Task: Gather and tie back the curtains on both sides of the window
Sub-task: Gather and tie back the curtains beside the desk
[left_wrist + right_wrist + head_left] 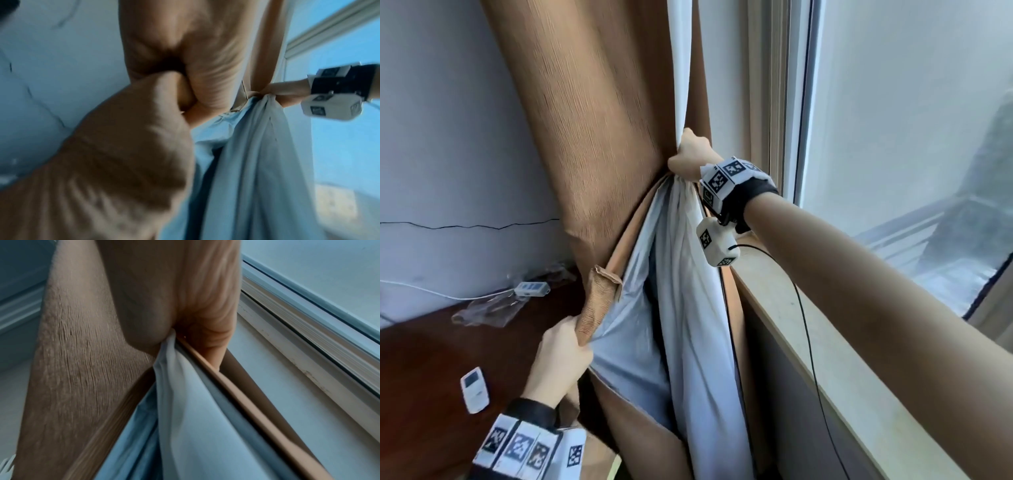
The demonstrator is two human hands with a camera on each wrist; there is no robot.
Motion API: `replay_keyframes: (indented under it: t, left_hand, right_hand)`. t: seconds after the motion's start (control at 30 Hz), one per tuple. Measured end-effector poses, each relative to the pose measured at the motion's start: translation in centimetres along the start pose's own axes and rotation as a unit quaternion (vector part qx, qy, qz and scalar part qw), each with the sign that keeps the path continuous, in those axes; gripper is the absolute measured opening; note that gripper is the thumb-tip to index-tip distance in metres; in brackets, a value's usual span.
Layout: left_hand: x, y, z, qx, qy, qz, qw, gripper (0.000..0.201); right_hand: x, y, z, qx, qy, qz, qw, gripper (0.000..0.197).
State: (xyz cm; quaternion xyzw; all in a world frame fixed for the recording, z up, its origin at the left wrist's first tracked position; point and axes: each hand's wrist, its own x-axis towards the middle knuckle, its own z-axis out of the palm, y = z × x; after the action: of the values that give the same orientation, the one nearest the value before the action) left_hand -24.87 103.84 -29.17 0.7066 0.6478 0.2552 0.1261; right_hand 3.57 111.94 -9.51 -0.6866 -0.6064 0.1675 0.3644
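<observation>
A tan curtain (599, 113) with a pale grey lining (688, 308) hangs at the left side of the window (893, 102). My right hand (690, 159) grips the bunched folds at mid height, close to the window frame. Lower down, my left hand (565, 346) holds the curtain's outer tan edge (599, 301) and pulls it out, so the lining shows. In the left wrist view my left hand (164, 104) is curled around tan fabric (205, 56), with my right hand (287, 91) beyond. The right wrist view shows only gathered curtain (86, 353) and lining (191, 402).
A stone windowsill (835, 377) runs along the right, with a black cable (811, 342) hanging over its edge. On the dark wooden surface (431, 359) at left lie a white remote (475, 389), a clear plastic bag (489, 308) and a white power strip (531, 287).
</observation>
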Motion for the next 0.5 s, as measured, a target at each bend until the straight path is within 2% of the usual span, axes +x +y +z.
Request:
replay_keyframes:
  t: [0.03,0.1,0.17,0.23,0.3,0.4,0.5]
  left_hand:
    - [-0.5,-0.4,-0.1,0.01,0.026,0.009,1.0,0.024]
    - [-1.6,-1.1,1.5,0.04,0.033,-0.016,0.999,0.036]
    - [-2.8,-1.8,4.7,0.062,-0.01,-0.102,0.993,0.044]
    - [-3.4,-2.1,8.3,0.077,-0.058,-0.192,0.977,0.041]
    - [-4.1,-2.1,11.1,0.085,-0.085,-0.239,0.963,0.036]
    - [-4.6,-2.2,12.7,0.041,-0.09,-0.231,0.968,0.029]
    - [-4.1,-3.9,12.2,-0.051,-0.127,-0.216,0.967,0.022]
  right_hand:
    - [-0.1,0.0,0.0,0.003,-0.001,-0.001,1.0,0.044]
    - [-0.2,0.1,0.0,0.008,-0.004,-0.005,1.0,0.042]
    - [-0.3,0.3,-0.2,0.01,-0.006,-0.007,1.0,0.043]
    - [-0.4,0.4,-0.4,0.009,-0.005,-0.008,1.0,0.043]
    - [-0.4,0.4,-0.5,0.009,-0.003,-0.008,1.0,0.043]
    - [-0.3,0.7,-0.7,0.005,0.001,-0.009,1.0,0.04]
    - [-0.1,1.1,-1.0,-0.001,0.011,-0.002,1.0,0.039]
